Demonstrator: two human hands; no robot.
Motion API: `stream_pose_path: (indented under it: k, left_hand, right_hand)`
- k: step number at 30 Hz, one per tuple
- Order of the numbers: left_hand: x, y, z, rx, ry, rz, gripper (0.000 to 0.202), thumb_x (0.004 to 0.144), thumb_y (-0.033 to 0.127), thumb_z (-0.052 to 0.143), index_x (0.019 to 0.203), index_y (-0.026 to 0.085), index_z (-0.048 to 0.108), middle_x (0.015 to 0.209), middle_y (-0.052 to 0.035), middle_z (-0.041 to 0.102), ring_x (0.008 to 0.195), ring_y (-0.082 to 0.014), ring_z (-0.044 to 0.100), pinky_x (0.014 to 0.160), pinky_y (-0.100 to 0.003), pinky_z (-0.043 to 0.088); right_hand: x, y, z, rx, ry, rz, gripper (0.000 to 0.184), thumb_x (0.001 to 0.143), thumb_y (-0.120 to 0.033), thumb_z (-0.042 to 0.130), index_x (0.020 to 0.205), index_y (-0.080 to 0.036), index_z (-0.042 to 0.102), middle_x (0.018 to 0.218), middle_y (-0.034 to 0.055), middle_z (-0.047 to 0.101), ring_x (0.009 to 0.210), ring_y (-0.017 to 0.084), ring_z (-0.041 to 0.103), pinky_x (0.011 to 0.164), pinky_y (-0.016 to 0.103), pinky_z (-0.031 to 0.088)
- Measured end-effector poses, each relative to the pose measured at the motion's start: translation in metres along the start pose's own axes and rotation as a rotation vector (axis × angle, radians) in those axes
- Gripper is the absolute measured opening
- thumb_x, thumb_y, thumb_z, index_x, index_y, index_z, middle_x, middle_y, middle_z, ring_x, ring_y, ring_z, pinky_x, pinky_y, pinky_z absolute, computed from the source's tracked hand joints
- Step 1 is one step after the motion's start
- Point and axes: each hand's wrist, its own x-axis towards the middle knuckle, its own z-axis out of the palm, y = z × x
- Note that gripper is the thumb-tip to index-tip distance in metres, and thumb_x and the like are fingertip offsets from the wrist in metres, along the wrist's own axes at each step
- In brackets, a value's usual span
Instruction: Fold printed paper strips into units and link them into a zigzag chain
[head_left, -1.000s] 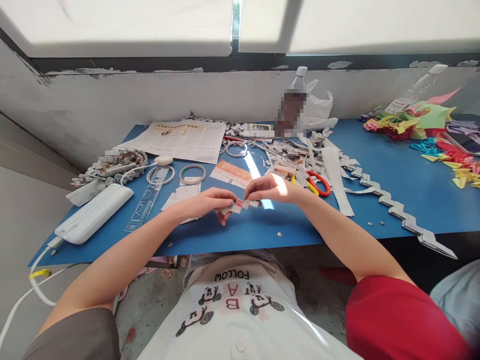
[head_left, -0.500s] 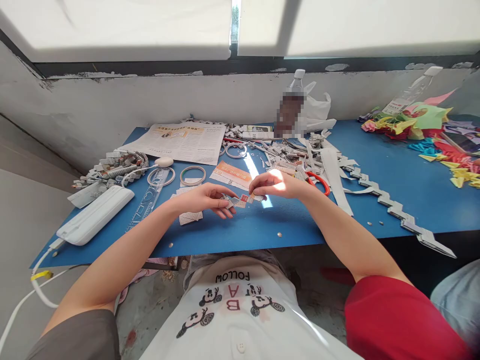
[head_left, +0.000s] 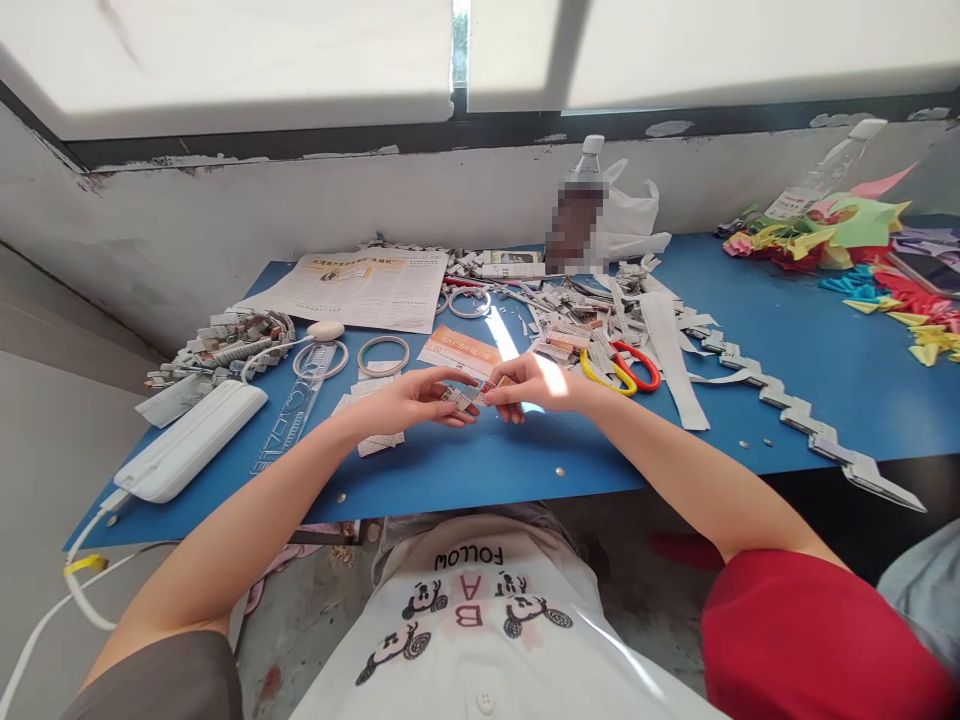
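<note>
Both hands meet over the blue table [head_left: 480, 465], pinching the same small folded paper piece [head_left: 466, 397]. The left hand [head_left: 409, 402] has thumb and fingertips closed on its left end, and the right hand [head_left: 534, 385] is clamped on the other end, so the piece sits right between the two sets of fingertips, just above the tabletop.

Just past the fingertips lies an orange leaflet [head_left: 459, 350]. A few white paper slips [head_left: 375, 440] lie under the left wrist. Further out on the left-hand side there's a ring [head_left: 383, 353], then a clear ruler [head_left: 289, 425], and a long white case [head_left: 191, 440] well off to that side. Near the right hand, on its outer side, sit scissors [head_left: 621, 366] with red and yellow handles. Beyond them is a heap of paper scraps [head_left: 577, 320].
</note>
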Motion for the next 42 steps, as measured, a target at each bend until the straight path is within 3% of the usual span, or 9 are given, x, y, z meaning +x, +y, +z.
stream_pose_path:
  k: [12, 22, 25, 28, 32, 38, 42]
  left_hand:
    - [0.004, 0.000, 0.013, 0.041, 0.188, 0.143, 0.044, 0.081, 0.038, 0.068, 0.119, 0.018, 0.058, 0.108, -0.0095, 0.071, 0.101, -0.0234, 0.069, 0.092, -0.039, 0.054]
    - [0.009, -0.009, 0.018, 0.135, 0.276, 0.138, 0.041, 0.080, 0.039, 0.069, 0.113, 0.016, 0.061, 0.096, -0.0061, 0.073, 0.094, -0.0213, 0.069, 0.091, -0.039, 0.054]
    - [0.013, -0.012, 0.019, 0.094, 0.307, 0.098, 0.037, 0.079, 0.043, 0.069, 0.102, 0.014, 0.063, 0.094, -0.0081, 0.074, 0.092, -0.0223, 0.070, 0.087, -0.039, 0.056]
    - [0.015, -0.013, 0.021, 0.053, 0.332, 0.066, 0.038, 0.077, 0.047, 0.071, 0.092, 0.014, 0.060, 0.089, -0.0088, 0.075, 0.087, -0.0225, 0.071, 0.082, -0.039, 0.057]
    - [0.015, -0.012, 0.022, 0.035, 0.324, 0.061, 0.041, 0.075, 0.049, 0.072, 0.092, 0.014, 0.060, 0.088, -0.0094, 0.075, 0.083, -0.0213, 0.071, 0.081, -0.040, 0.057]
    - [0.014, -0.010, 0.021, 0.063, 0.330, 0.064, 0.038, 0.076, 0.048, 0.072, 0.088, 0.014, 0.061, 0.080, -0.0081, 0.074, 0.078, -0.0207, 0.071, 0.080, -0.039, 0.057]
    - [0.012, -0.007, 0.023, 0.104, 0.323, 0.051, 0.034, 0.076, 0.044, 0.073, 0.083, 0.013, 0.061, 0.074, -0.0080, 0.073, 0.073, -0.0203, 0.071, 0.075, -0.037, 0.058]
  right_hand:
    - [0.002, -0.003, 0.014, 0.072, 0.218, -0.142, 0.026, 0.078, -0.040, 0.070, 0.081, -0.015, 0.067, 0.055, 0.0009, 0.063, 0.050, 0.013, 0.058, 0.048, 0.024, 0.046]
    - [0.006, -0.002, 0.018, 0.021, 0.269, -0.124, 0.028, 0.074, -0.042, 0.072, 0.073, -0.015, 0.065, 0.060, 0.0022, 0.067, 0.048, 0.012, 0.058, 0.050, 0.025, 0.049]
    - [0.009, 0.001, 0.021, 0.086, 0.287, -0.147, 0.029, 0.073, -0.042, 0.073, 0.071, -0.015, 0.063, 0.056, 0.0019, 0.066, 0.048, 0.013, 0.059, 0.050, 0.026, 0.050]
    - [0.010, 0.001, 0.024, 0.115, 0.313, -0.158, 0.029, 0.072, -0.042, 0.074, 0.073, -0.016, 0.062, 0.056, 0.0013, 0.065, 0.050, 0.014, 0.061, 0.051, 0.027, 0.051]
    - [0.008, 0.001, 0.023, 0.072, 0.324, -0.160, 0.028, 0.073, -0.041, 0.073, 0.074, -0.016, 0.060, 0.057, 0.0006, 0.065, 0.050, 0.013, 0.060, 0.052, 0.027, 0.050]
    - [0.008, -0.001, 0.024, 0.025, 0.314, -0.191, 0.026, 0.077, -0.038, 0.070, 0.089, -0.018, 0.060, 0.057, -0.0022, 0.062, 0.051, 0.013, 0.058, 0.053, 0.026, 0.049]
    - [0.007, -0.002, 0.026, 0.023, 0.265, -0.198, 0.021, 0.079, -0.036, 0.067, 0.077, -0.017, 0.059, 0.057, -0.0015, 0.061, 0.049, 0.011, 0.055, 0.051, 0.025, 0.046]
